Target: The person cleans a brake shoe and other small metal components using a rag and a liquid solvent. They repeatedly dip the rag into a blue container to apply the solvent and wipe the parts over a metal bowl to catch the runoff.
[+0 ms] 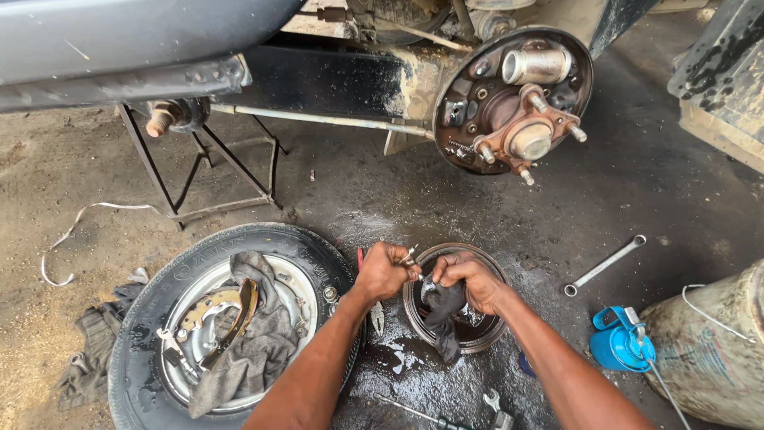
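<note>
2 hands work over the brake drum (471, 334) lying on the wet floor: the left hand (385, 271) fists tight round a small metal part (410, 256), steadying it, while the right hand (471, 280) pinches a dark rag (444, 312) against it, wiping. Left of the drum, brake shoes (215, 312) rest on the wheel (231, 318).

Rusty matt metal hub (528, 140), wet glossy concrete floor (414, 382), dark oily cloth rag (442, 310).

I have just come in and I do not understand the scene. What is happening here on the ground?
A person crouches beside a raised vehicle. The left hand grips a small metal part, and the right hand presses a dark rag on it, above a brake drum on the wet ground. The bare wheel hub is exposed; the removed wheel holds brake shoes.
</note>
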